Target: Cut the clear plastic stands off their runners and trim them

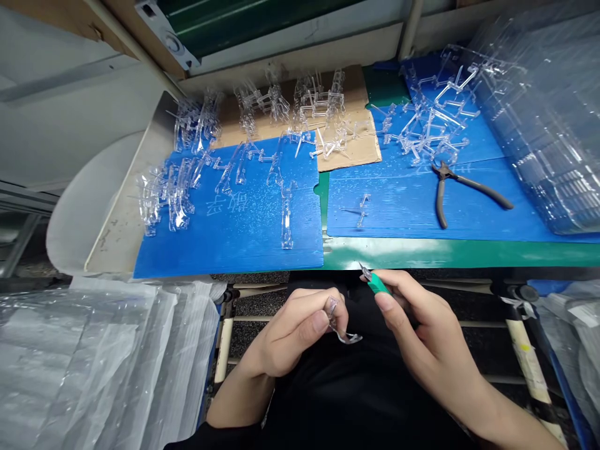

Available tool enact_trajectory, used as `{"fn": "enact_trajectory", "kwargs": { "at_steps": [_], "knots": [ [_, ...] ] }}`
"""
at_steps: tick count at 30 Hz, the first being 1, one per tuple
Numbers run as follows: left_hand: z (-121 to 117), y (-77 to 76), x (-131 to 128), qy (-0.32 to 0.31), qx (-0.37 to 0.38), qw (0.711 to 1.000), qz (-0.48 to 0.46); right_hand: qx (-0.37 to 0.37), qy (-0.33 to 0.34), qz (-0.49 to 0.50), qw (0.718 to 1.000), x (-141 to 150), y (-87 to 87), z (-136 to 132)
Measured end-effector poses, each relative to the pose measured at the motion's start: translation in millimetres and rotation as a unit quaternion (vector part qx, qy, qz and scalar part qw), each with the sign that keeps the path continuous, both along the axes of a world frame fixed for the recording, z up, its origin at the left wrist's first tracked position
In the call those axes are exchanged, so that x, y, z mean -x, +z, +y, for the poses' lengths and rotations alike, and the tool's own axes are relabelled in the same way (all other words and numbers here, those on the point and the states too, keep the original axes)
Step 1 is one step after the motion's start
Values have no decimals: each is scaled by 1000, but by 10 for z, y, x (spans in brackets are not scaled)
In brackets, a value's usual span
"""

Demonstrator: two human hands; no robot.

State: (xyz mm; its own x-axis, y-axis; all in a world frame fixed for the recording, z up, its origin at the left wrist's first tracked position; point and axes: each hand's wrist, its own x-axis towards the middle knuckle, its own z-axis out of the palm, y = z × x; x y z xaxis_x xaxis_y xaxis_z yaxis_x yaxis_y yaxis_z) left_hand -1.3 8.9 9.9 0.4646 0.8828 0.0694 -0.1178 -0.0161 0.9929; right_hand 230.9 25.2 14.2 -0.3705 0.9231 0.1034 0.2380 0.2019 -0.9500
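My left hand [295, 331] pinches a small transparent plastic moulded part [344, 334] between thumb and fingers, low over my lap. My right hand [422, 331] grips a green-handled deburring knife [377, 283] with a small metal blade. The blade points up and left, close to the plastic part but apart from it. Both hands are in front of the table edge, below the blue sheets.
Several heaps of transparent moulded parts lie on blue corrugated sheets [244, 240] and brown cardboard [347, 147]. Dark-handled side cutters [457, 190] rest on the right sheet [422, 209]. Stacked transparent trays [539, 125] stand at the right. Plastic bags [94, 350] lie at the lower left.
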Motion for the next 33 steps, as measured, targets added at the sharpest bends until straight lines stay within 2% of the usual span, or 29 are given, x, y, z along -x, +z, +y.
{"fn": "enact_trajectory", "kwargs": {
  "at_steps": [3,6,11,14,18,20,22,25,27,30,33],
  "knots": [
    [-5,-14,-1,-3,15,1000,-3,49,-5,42,998,23,34,34],
    [-4,-30,-8,-9,18,1000,-5,132,-5,114,985,104,70,114],
    [8,-49,-31,-9,6,1000,-16,287,87,256,919,283,92,258],
    [8,-68,-15,-14,4,1000,-20,325,126,295,890,324,76,293],
    [-3,-139,-15,-16,31,999,-12,339,113,310,881,300,0,296],
    [5,-175,-55,37,52,996,-55,334,70,319,884,282,-73,283],
    [35,-183,-111,133,57,978,-150,305,4,323,896,273,-169,260],
    [115,-133,-170,272,50,920,-277,254,-76,301,916,288,-332,206],
    [168,-83,-172,342,63,888,-301,243,-97,274,925,321,-435,157],
    [223,-31,-141,404,102,863,-287,268,-100,260,922,376,-551,72],
    [251,-5,-126,416,141,854,-278,298,-85,267,913,392,-592,-10]
  ]
}}
